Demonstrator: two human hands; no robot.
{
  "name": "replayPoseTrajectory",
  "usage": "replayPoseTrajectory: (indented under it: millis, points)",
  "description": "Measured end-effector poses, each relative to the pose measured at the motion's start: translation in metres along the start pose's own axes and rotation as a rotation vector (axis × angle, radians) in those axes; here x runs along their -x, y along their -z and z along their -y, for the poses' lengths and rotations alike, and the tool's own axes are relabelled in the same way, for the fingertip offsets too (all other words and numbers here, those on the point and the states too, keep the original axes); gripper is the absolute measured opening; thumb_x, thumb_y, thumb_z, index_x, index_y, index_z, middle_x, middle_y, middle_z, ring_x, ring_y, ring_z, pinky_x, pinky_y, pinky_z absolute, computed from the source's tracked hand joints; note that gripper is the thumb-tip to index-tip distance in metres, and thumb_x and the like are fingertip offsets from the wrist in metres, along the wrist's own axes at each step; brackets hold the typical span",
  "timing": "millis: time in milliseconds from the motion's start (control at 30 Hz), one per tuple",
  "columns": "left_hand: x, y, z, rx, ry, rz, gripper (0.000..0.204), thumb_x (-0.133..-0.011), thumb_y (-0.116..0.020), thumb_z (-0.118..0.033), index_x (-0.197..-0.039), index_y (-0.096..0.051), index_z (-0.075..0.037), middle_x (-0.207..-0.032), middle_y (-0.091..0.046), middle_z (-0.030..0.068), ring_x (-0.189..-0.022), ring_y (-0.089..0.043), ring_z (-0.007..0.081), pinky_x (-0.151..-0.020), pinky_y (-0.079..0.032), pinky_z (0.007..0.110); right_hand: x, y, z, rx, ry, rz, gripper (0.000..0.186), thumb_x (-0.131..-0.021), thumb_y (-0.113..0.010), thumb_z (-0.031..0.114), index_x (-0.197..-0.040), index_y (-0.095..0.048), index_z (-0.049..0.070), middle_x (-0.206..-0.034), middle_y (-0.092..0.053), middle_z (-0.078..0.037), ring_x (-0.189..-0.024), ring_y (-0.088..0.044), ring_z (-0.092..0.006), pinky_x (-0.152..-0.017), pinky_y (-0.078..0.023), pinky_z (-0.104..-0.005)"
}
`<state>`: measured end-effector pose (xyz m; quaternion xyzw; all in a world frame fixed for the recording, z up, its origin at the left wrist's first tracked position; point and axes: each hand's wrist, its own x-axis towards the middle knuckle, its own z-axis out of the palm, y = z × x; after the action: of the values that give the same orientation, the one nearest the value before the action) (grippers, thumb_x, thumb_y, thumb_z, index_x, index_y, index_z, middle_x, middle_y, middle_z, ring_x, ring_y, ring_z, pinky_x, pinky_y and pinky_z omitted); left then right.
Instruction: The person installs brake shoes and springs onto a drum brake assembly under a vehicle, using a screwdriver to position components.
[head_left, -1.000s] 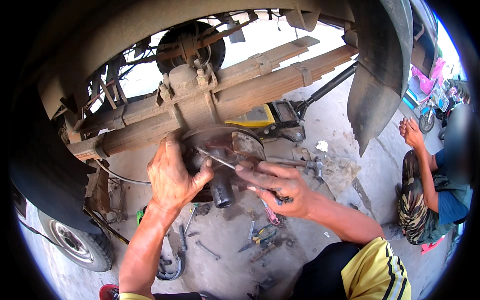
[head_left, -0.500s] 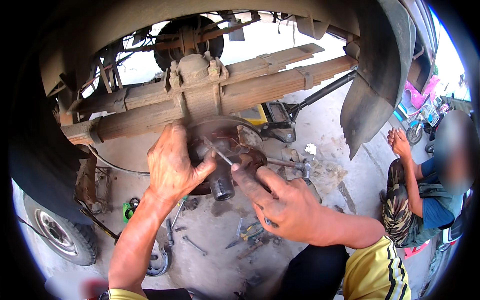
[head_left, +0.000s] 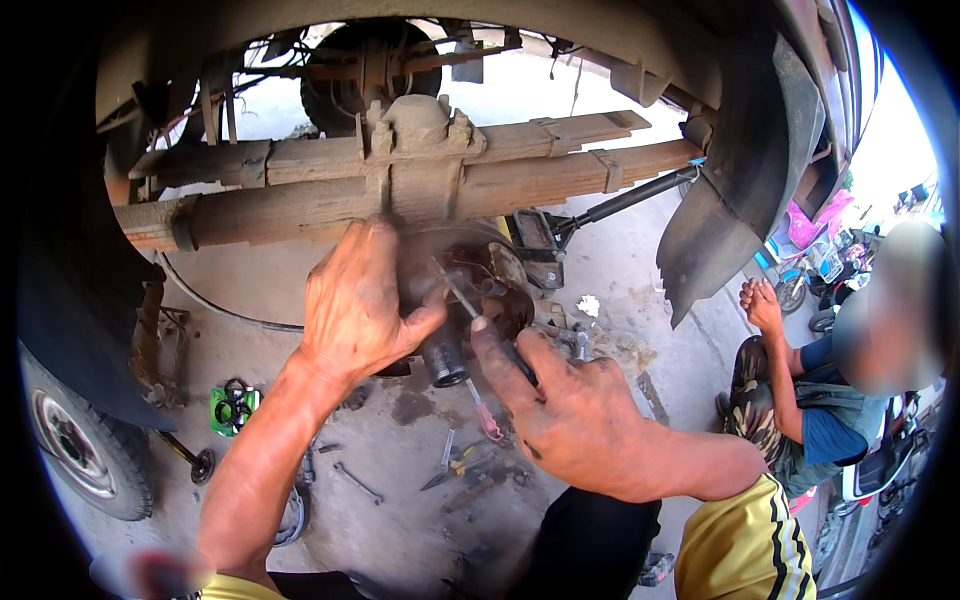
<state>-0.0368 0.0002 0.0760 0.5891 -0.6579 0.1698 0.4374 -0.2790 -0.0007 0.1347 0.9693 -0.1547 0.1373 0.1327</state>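
Observation:
A dark, greasy wheel brake assembly [head_left: 510,300] sits below the leaf springs, and its round axle end [head_left: 444,362] points toward me. My left hand [head_left: 350,300] is closed on the left side of the assembly, with its fingers bent over the edge and partly hidden. Its thumb reaches toward the shaft of a screwdriver [head_left: 458,291]. From the right, my right hand [head_left: 585,420] grips the screwdriver's dark handle, the forefinger stretched along it. The screwdriver's tip is in among the brake parts; what it touches there is too small to tell.
Leaf springs [head_left: 320,208] cross above my hands, with a mudguard [head_left: 735,210] at right. Wrenches, pliers [head_left: 470,464] and a green box [head_left: 228,408] lie on the ground. A tyre [head_left: 85,445] stands at left. Another person [head_left: 810,420] crouches at right, hands together.
The view has shifted, so the springs and tools appear displaced. Both hands stay at the brake assembly, and the screwdriver now slants more steeply. A pink-handled tool shows below the axle end.

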Motion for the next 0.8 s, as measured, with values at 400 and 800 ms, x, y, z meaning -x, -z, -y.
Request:
replayPoseTrajectory:
  millis: [400, 800]
  points:
    - [0.0, 0.003, 0.002, 0.106, 0.033, 0.009, 0.048, -0.071, -0.081, -0.025, -0.099, -0.053, 0.002, -0.089, -0.057, 0.0205, -0.085, -0.059, 0.0431, -0.073, -0.051, 0.05, -0.012, 0.01, 0.025, 0.03, -0.104, 0.077, 0.057, -0.082, -0.06, 0.008, -0.134, -0.055, -0.015, -0.106, -0.058, -0.025, -0.052, -0.066, -0.0263, -0.043, -0.053, -0.0385]
    - [-0.003, -0.003, -0.006, -0.001, 0.073, 0.03, 0.054, -0.075, -0.084, -0.035, -0.102, -0.054, 0.001, -0.09, -0.061, 0.0209, -0.086, -0.063, 0.0415, -0.075, -0.053, 0.049, 0.021, -0.029, -0.029, -0.472, -0.16, -0.211, 0.064, -0.079, -0.072, -0.004, -0.141, -0.061, 0.006, -0.111, -0.065, -0.017, -0.071, -0.068, -0.03, -0.063, -0.058, -0.0354]
